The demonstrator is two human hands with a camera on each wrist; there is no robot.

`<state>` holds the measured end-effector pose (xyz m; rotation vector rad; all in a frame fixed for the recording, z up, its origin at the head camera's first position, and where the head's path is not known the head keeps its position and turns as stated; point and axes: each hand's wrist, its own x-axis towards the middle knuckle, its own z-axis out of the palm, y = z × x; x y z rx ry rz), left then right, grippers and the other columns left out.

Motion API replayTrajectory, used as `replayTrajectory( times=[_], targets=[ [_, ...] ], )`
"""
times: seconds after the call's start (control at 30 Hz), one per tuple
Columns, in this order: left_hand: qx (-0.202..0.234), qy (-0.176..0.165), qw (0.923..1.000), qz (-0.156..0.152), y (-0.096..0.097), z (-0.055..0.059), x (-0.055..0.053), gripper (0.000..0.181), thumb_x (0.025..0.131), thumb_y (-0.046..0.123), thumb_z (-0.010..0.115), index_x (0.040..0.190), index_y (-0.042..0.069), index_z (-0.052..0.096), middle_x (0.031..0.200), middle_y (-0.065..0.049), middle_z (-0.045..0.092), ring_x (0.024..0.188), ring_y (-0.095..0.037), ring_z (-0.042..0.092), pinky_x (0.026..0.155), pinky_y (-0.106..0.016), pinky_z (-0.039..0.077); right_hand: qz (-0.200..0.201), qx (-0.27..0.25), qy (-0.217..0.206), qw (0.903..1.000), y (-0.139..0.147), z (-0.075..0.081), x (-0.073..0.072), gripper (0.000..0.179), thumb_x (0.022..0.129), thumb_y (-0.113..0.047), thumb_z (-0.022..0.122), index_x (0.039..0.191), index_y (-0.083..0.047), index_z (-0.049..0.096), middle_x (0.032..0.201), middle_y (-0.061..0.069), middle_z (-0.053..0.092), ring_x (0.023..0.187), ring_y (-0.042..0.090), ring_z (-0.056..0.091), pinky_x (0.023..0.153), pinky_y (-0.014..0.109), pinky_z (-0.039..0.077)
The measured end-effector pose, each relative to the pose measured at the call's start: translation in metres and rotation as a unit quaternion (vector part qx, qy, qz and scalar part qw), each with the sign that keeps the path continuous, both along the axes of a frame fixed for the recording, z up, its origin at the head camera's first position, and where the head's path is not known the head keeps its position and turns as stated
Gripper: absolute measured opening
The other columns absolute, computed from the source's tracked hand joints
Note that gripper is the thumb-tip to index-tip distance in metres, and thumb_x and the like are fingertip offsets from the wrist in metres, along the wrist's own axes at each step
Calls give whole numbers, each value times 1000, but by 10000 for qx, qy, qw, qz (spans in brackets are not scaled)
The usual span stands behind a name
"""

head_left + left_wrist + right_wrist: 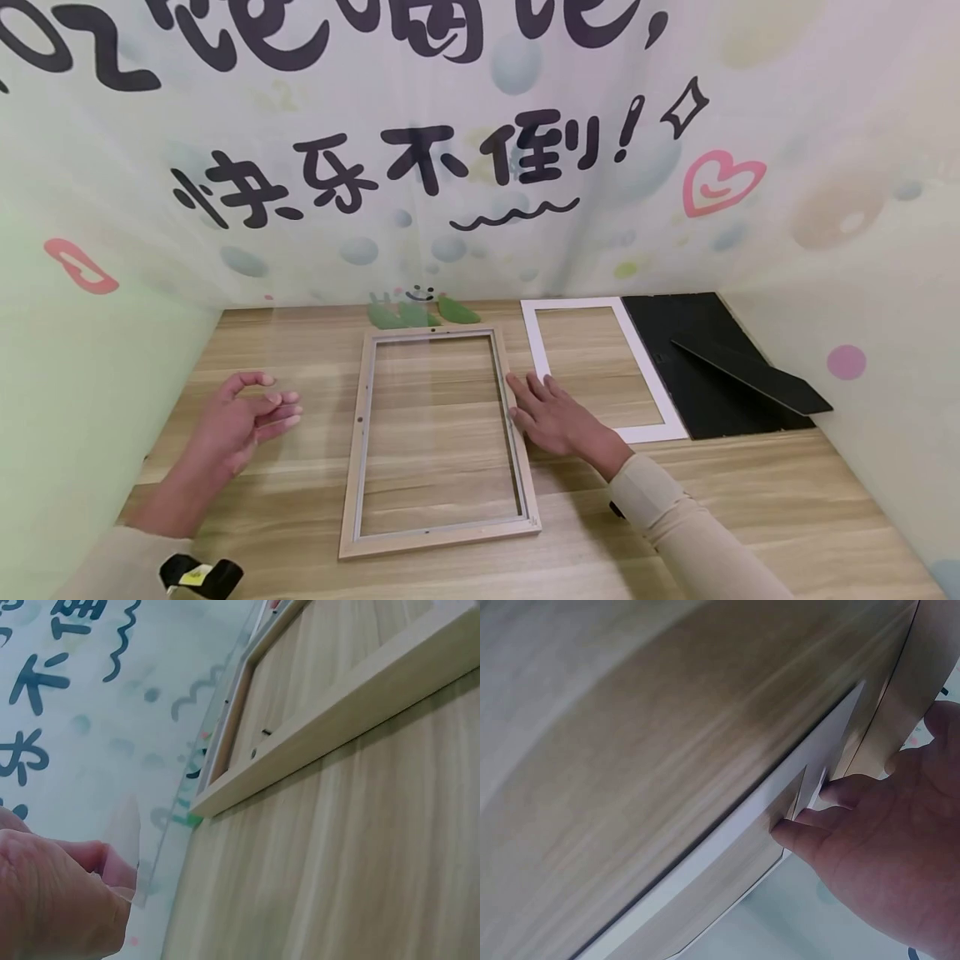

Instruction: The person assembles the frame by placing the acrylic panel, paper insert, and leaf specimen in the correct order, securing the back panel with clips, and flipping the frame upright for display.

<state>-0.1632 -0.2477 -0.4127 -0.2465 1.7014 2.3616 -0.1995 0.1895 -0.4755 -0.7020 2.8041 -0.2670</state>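
A light wooden picture frame lies flat on the table, its opening showing the wood beneath. To its left, my left hand is raised with thumb and fingers brought together. In the left wrist view, that hand pinches a clear, thin sheet by its edge; most of the sheet is see-through and hard to trace. My right hand has its fingers extended, with the fingertips against the frame's right side. Just beyond that hand is a white mat border, partly behind its fingers.
A black backing board with a raised stand flap lies at the right, beside the mat. A printed cloth with large lettering hangs behind the wooden table. Pale walls rise at both sides.
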Motion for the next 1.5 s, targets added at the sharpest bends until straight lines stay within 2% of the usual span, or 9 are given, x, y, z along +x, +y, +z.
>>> replayTrajectory(
  times=[0.23,0.57,0.77,1.2,1.5],
  targets=[
    [-43,-130,9999,23,17,-4,2,20,98,-10,40,109,7,37,85,-4,71,79,-17,73,77,-31,58,22,-65,40,10000,2,-3,-1,59,106,-38,29,156,-7,18,159,21,22,147,36,19,119,50,13],
    [-365,-356,9987,74,42,-14,1,21,98,-9,39,112,6,38,86,-3,71,79,-16,72,81,-33,57,15,43,53,10000,3,-2,-4,60,106,-39,28,156,-9,16,160,20,20,148,35,17,120,50,13],
    [-275,-402,9988,77,57,-18,3,20,98,-10,39,112,5,37,84,-4,70,78,-17,72,81,-34,57,-19,39,29,10000,1,2,-4,60,106,-40,28,157,-10,16,159,21,20,148,35,17,120,49,13],
    [-311,-655,9974,19,78,-28,10,22,98,-10,40,114,5,36,85,-6,69,77,-17,72,80,-33,58,-78,60,20,9999,0,-2,-3,60,106,-40,26,157,-9,16,159,22,20,148,35,17,120,50,13],
    [-447,-793,9958,85,89,-27,15,21,99,-7,39,116,4,37,86,-6,69,77,-17,72,79,-32,58,-150,29,-35,9999,1,-1,-1,60,106,-42,26,157,-13,14,159,20,20,148,34,16,120,49,12]
  ],
)
